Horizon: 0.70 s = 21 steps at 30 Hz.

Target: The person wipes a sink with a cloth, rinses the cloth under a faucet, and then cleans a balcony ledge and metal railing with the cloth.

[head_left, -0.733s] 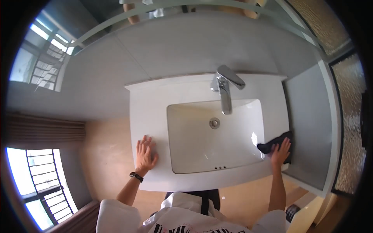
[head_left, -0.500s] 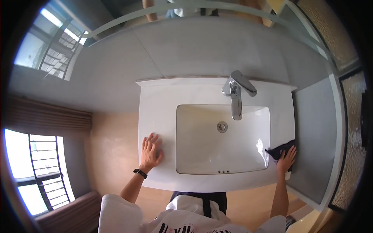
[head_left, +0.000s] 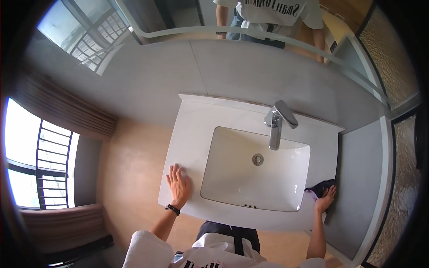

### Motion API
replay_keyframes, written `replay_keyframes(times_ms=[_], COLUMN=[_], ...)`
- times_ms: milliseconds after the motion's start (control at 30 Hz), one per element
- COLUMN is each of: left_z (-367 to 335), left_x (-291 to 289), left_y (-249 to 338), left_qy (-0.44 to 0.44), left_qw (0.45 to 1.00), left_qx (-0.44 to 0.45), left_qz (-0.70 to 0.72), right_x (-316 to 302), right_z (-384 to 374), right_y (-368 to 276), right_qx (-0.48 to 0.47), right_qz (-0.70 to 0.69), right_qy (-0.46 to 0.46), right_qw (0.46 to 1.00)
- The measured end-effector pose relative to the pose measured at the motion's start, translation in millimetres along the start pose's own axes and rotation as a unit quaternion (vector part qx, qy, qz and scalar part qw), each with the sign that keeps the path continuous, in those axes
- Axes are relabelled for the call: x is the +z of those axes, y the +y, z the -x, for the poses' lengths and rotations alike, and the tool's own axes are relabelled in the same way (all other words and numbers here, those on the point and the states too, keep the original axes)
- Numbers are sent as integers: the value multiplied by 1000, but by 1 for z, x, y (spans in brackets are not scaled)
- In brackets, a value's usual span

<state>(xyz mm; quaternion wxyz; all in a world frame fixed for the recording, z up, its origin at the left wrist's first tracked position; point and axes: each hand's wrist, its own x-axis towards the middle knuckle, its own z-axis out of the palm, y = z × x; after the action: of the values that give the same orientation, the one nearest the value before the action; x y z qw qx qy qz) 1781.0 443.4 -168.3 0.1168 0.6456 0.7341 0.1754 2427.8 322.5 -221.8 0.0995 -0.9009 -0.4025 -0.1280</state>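
Note:
A black cloth (head_left: 322, 187) with a pale purple patch lies bunched at the right front of the white countertop (head_left: 187, 129). My right hand (head_left: 327, 199) presses on it, its fingers spread over the cloth by the counter's right edge. Flat on the counter left of the sink rests my left hand (head_left: 179, 186), fingers outstretched and holding nothing; a dark band circles that wrist. Between my hands is the white rectangular sink (head_left: 232, 178), with a round metal drain (head_left: 258, 159) in its bottom.
A chrome faucet (head_left: 275, 129) stands behind the sink, its spout over the basin. Grey wall (head_left: 254, 71) rises at the back below a mirror (head_left: 178, 18). A glass panel with a pale frame (head_left: 385, 178) borders the right side. Left are a barred window (head_left: 53, 165) and a brown curtain (head_left: 67, 111).
The view has turned and tilted, so the counter appears slanted and more of the mirror shows. My right hand stays on the cloth at the right edge; my left remains flat.

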Motion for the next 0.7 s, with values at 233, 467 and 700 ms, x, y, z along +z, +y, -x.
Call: replay_keyframes(times_ms=[233, 467, 700], left_z=[2, 7, 9], left_x=[14, 6, 5], left_y=[16, 10, 9], left_qy=[36, 39, 49], left_qw=[998, 997, 997], left_qx=[-26, -31, -32], left_qz=[-36, -56, -47], right_x=[-32, -97, -113], right_z=[-91, -116, -125], right_y=[-36, -290, -363], right_qx=[76, -133, 3], right_qz=[-361, -578, -669], right_qy=[122, -345, -395], right_qw=[922, 727, 630])
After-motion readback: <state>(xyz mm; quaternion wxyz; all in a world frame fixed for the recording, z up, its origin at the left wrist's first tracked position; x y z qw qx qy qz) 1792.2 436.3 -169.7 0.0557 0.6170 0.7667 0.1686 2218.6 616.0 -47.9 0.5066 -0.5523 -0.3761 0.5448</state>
